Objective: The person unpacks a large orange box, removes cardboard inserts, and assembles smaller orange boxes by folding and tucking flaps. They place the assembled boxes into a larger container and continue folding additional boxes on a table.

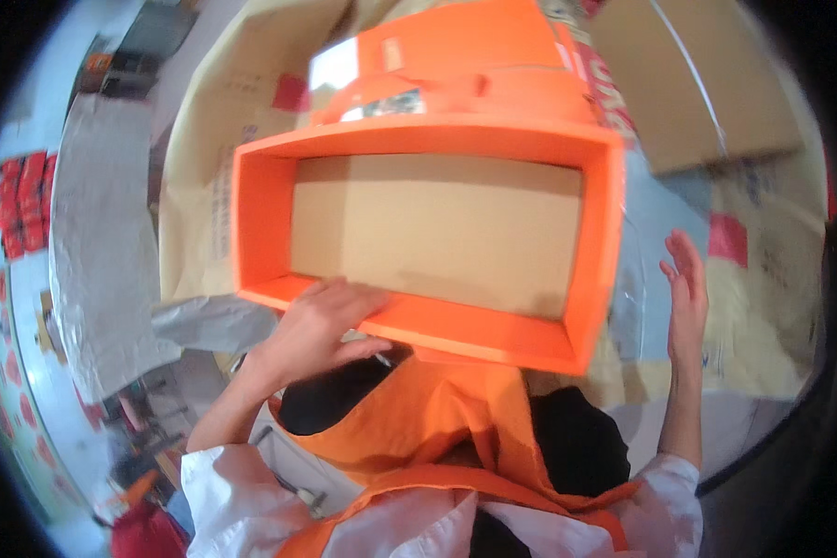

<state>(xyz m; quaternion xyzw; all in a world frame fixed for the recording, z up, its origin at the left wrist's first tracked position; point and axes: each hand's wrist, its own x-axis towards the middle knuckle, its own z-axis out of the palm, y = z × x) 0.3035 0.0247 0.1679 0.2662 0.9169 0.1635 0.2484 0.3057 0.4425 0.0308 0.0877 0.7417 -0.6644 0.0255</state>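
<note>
An open orange box (474, 327) with a bare brown cardboard-coloured bottom is in front of me, its hollow side facing up. Over its near wall lies my left hand (318, 327), fingers inside the rim and thumb outside, gripping it. My right hand (686, 293) is off to the right, apart from the box, with its fingers spread and nothing in them. Just beyond the box's far wall are more orange box pieces (474, 46), blurred, with a white patch and a small picture label on them.
Brown printed paper (205, 186) covers the work surface. A large cardboard carton (697, 84) with a white strap lies at the far right. At the left hangs a grey sheet (102, 242); farther off are stacked red packages (26, 200).
</note>
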